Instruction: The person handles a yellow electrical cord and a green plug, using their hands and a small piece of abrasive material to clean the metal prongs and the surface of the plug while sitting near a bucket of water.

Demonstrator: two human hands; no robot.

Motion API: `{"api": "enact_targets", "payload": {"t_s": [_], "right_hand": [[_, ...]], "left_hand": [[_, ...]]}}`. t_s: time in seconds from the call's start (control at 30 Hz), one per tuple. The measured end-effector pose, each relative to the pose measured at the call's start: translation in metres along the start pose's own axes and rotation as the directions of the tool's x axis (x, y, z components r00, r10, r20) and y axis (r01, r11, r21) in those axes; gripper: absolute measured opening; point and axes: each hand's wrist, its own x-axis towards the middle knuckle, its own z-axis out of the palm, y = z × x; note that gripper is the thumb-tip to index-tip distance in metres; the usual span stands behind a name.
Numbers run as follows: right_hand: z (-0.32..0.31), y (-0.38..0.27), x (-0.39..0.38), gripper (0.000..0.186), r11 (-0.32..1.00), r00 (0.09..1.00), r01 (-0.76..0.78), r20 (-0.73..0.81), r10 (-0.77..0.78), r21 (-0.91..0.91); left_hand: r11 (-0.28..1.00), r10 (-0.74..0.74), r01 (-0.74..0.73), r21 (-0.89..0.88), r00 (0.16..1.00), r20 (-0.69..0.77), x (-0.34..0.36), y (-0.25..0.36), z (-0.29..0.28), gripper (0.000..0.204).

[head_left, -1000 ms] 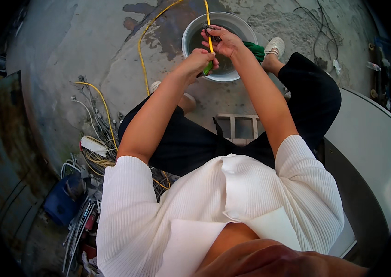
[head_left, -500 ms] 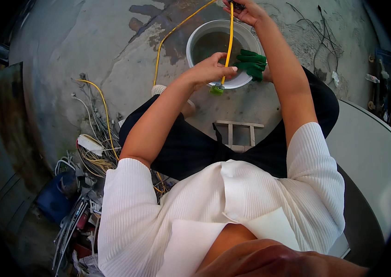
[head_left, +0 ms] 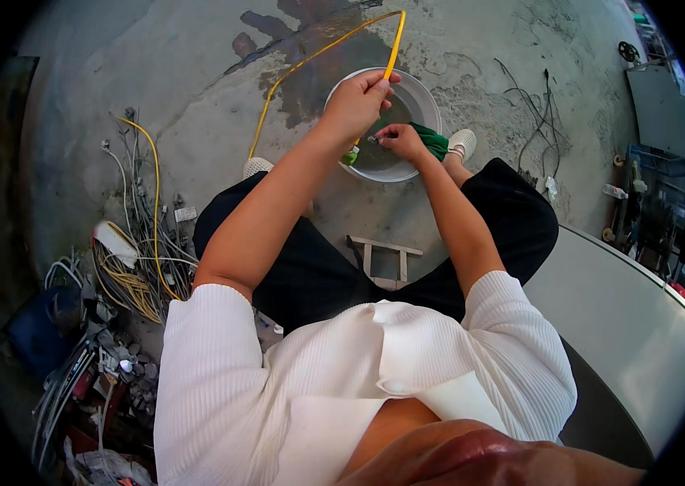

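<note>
My left hand is closed around a yellow cable, which rises from it, bends sharply and runs away to the left. Below that hand, a bright green piece sits at the cable's lower end by the basin's near left rim. Over the white basin, my right hand has its fingers pinched at a small dark, greyish thing, too small to name. A green glove hangs over the basin's right rim, partly behind my right wrist.
A wooden frame stool stands between my legs. Tangled cables and scrap pile up at left, near a blue container. Black wires lie on the floor at right. A pale panel is beside my right leg.
My right hand has come down from beyond the basin to over it. My left hand has moved farther out and now grips the yellow cable higher up. The view has shifted a little.
</note>
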Motion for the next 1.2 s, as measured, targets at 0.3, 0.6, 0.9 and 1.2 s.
{"api": "enact_targets", "payload": {"t_s": [0.3,0.6,0.9,1.2], "right_hand": [[-0.070,-0.088,0.059,0.034,0.985,0.984,-0.032,-0.168,0.060,0.167],[0.008,-0.147,0.162,0.054,0.953,0.966,0.118,-0.255,-0.044,0.280],[0.111,-0.200,0.175,0.033,0.966,0.967,0.253,0.029,-0.255,0.053],[-0.067,-0.388,0.288,0.023,0.918,0.946,0.318,-0.022,-0.322,0.237]], "left_hand": [[0.884,0.312,-0.374,0.280,0.919,0.242,-0.021,0.071,-0.118,0.028],[0.770,0.637,-0.637,-0.032,0.766,0.078,-0.115,0.120,-0.167,0.037],[0.224,0.948,-0.848,-0.480,0.304,-0.096,-0.175,0.114,-0.210,0.025],[0.197,0.918,-0.691,-0.695,0.379,-0.117,-0.175,0.130,-0.232,0.022]]}}
